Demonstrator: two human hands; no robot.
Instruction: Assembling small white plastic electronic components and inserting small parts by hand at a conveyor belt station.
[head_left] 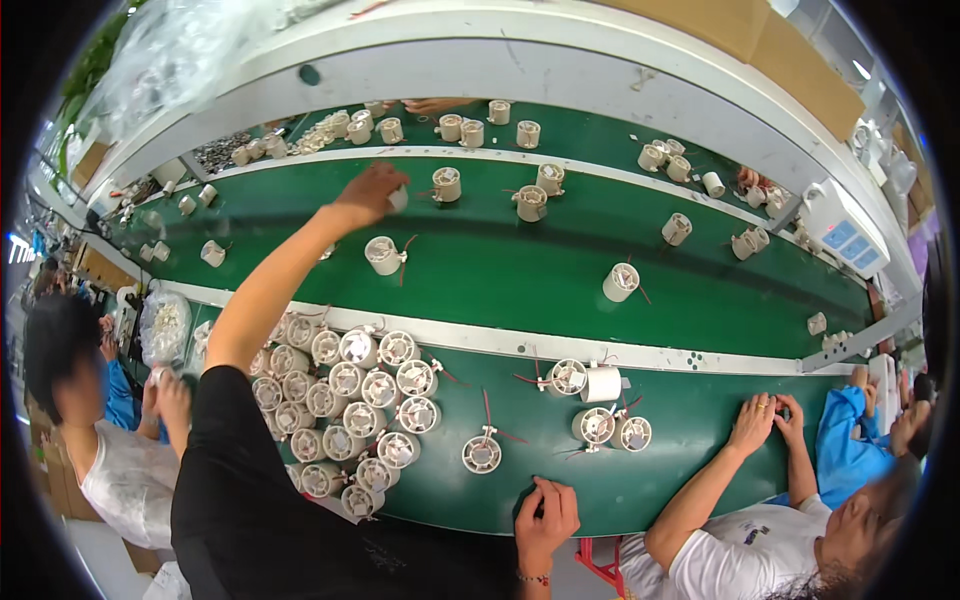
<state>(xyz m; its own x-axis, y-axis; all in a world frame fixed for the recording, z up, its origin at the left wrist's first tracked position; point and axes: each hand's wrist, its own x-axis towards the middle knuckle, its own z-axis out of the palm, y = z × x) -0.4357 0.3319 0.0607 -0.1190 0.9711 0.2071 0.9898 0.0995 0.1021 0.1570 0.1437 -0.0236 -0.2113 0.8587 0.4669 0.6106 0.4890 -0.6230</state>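
Note:
My left arm stretches far out over the green belt. At its end my left hand [372, 192] is closed on a small white cylindrical housing [399, 199], partly covered by the fingers. My right hand [546, 512] rests at the near edge of the green table, its fingers curled and nothing seen in them. Nearest to it lies a single round white housing [482, 454] with thin red wires. Left of that, beside my left upper arm, several similar white housings [380, 389] stand packed together, spoked ends up.
More white housings [382, 255] are spread along the green belt [480, 270]. A white rail [600, 352] divides belt from table. To the right, a co-worker's hands [755, 424] rest on the table; another person [120, 470] works at left. A white box [845, 228] hangs at far right.

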